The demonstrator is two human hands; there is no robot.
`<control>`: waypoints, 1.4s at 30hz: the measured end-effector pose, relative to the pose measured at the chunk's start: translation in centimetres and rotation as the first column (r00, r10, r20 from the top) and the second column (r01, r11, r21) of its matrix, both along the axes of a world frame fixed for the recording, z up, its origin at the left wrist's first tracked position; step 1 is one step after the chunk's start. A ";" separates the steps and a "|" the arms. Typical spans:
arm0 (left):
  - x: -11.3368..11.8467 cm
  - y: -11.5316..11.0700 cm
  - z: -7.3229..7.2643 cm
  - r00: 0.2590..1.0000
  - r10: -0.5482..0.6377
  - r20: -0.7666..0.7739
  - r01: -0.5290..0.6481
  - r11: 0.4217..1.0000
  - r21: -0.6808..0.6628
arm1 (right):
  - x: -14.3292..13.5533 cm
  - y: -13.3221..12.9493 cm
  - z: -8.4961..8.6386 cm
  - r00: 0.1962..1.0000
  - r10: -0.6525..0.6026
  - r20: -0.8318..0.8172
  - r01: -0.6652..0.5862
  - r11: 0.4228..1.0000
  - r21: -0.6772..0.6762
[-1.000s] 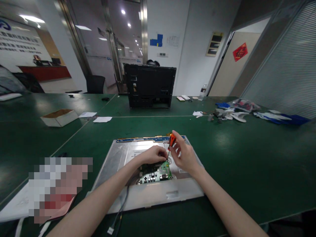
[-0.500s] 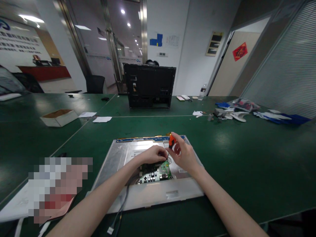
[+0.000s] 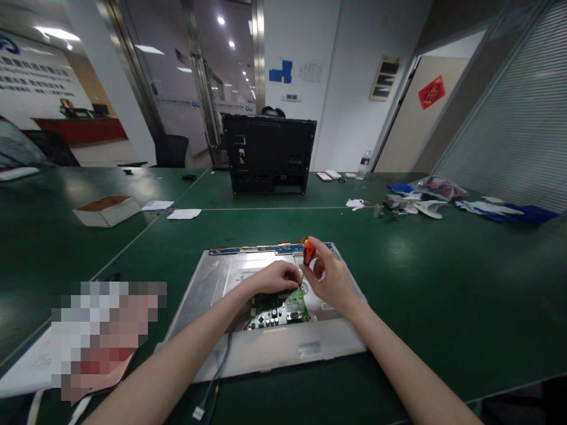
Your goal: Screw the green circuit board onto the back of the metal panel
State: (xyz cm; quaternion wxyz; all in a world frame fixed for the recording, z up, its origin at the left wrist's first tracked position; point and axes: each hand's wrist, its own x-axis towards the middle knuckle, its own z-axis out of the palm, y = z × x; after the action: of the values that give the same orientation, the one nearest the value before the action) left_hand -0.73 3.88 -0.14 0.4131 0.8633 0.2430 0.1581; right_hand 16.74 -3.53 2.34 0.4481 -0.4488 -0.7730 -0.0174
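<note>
A flat silvery display panel (image 3: 212,277) lies face down on the table, with a green circuit board (image 3: 293,304) on its back. My right hand (image 3: 330,274) grips an orange-and-black screwdriver (image 3: 309,252) by its handle. The thin shaft points down at the board's upper right corner. Beside the tip, my left hand (image 3: 277,277) rests over the board with its fingers pinched together. Whatever those fingers may hold is hidden. Along the panel's far edge runs a blue circuit strip (image 3: 248,251). Dark cables (image 3: 221,360) hang over the near edge.
A black monitor housing (image 3: 269,154) stands upright across the green table (image 3: 420,307). To the left are an open cardboard box (image 3: 106,212) and paper sheets (image 3: 184,214). Gloves and a plastic bag (image 3: 438,187) lie at the far right, near a water bottle (image 3: 364,165).
The screwdriver handle has turned slightly in my right hand's fingers. My left hand stays in place at the board.
</note>
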 end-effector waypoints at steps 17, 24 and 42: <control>0.0 0.0 -0.1 1.000 0.002 -0.009 -0.002 1.000 0.023 | -0.2 -0.3 0.4 0.996 0.092 -0.020 -0.092 0.995 -0.042; 0.0 0.1 -0.2 1.000 0.008 0.001 -0.008 0.999 0.036 | -0.2 -0.1 0.3 0.999 0.032 -0.012 -0.032 0.999 0.016; 0.0 -0.1 0.0 1.000 0.016 -0.012 -0.016 1.000 -0.004 | 0.0 -0.5 0.8 0.995 0.078 -0.057 -0.080 0.996 -0.033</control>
State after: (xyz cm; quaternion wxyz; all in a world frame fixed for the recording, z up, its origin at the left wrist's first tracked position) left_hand -0.71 3.74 -0.13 0.4123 0.8613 0.2528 0.1556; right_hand 16.69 -4.04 3.13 0.4618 -0.4260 -0.7776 0.0264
